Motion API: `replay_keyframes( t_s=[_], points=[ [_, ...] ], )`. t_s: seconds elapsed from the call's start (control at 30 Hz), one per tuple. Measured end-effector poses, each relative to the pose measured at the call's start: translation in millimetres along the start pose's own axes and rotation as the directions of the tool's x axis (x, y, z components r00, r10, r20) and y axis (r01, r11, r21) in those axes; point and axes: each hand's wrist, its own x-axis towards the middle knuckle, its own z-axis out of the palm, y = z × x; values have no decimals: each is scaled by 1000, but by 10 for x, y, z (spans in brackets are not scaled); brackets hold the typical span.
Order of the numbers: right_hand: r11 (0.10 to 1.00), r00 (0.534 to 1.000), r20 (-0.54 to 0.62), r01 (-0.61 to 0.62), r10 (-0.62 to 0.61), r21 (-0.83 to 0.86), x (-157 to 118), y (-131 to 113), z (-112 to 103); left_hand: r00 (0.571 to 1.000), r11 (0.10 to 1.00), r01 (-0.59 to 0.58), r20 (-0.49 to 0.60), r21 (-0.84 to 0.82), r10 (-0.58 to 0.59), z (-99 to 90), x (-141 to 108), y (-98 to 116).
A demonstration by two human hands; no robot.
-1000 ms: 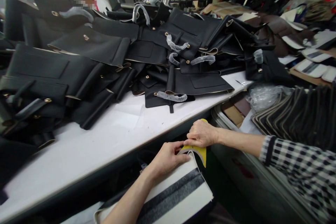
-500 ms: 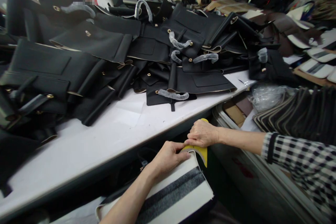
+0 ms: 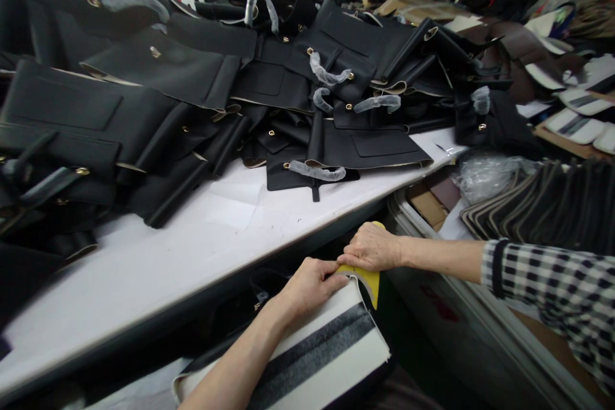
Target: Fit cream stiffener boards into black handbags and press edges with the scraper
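In the lower middle of the head view lies a panel (image 3: 353,359) with white and dark grey stripes and a cream edge. My left hand (image 3: 310,283) presses on its upper corner, fingers closed over the edge and the thumb on top. Just beyond that corner my right hand (image 3: 369,247) is closed around a thin yellow curved piece (image 3: 369,282), which shows above and below the fist. Its lower part arches round the panel's corner. The fingertips of both hands meet at the yellow piece. My left forearm covers part of the panel.
A white table (image 3: 192,256) runs across the view, piled with black leather bag parts (image 3: 375,147) with plastic-wrapped handles. At the right, a bin (image 3: 408,218) holds cardboard, with crumpled plastic (image 3: 490,173) and a row of dark panels (image 3: 528,205) beside it. People are in the background.
Both hands keep the same grip at the panel's corner. The view has shifted slightly, and the right elbow sits a little lower. The yellow piece has barely moved.
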Motion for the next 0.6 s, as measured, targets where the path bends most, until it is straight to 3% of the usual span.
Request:
replay_keyframes(
  t_s=[0.6],
  points=[
    [972, 961, 144, -237, 235, -5, -55, -233, -84, 996, 980, -92, 36, 177, 87, -32, 12, 17]
  ],
)
